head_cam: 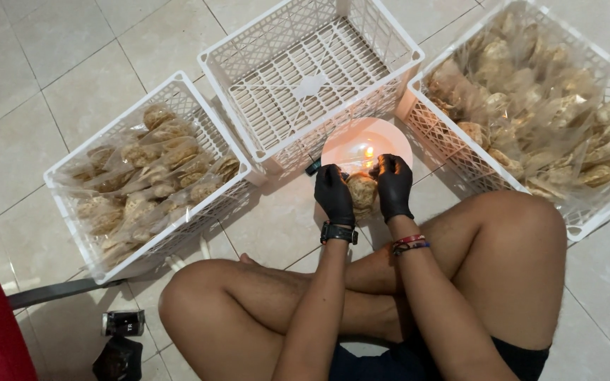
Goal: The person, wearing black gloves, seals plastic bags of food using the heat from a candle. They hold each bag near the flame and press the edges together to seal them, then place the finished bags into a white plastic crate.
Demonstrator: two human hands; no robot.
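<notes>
Head cam, looking down at crossed legs on tile. Left hand (335, 195) and right hand (394, 185), both black-gloved, clamped together on a clear bag of crackers (362, 193), held just over a small flame (369, 152) in a pinkish bowl (351, 144). Empty white crate (305, 77) right behind the bowl. Crate at left (142, 176) and crate at right (538, 99) stuffed with bagged crackers. Black can (123, 322) near the knee.

Bare tiled floor (51, 63) lies open at the far left; three white crates, left (100, 264), middle (248, 141) and right (460, 159), wall the front; a lit flame (369, 152) sits between them.
</notes>
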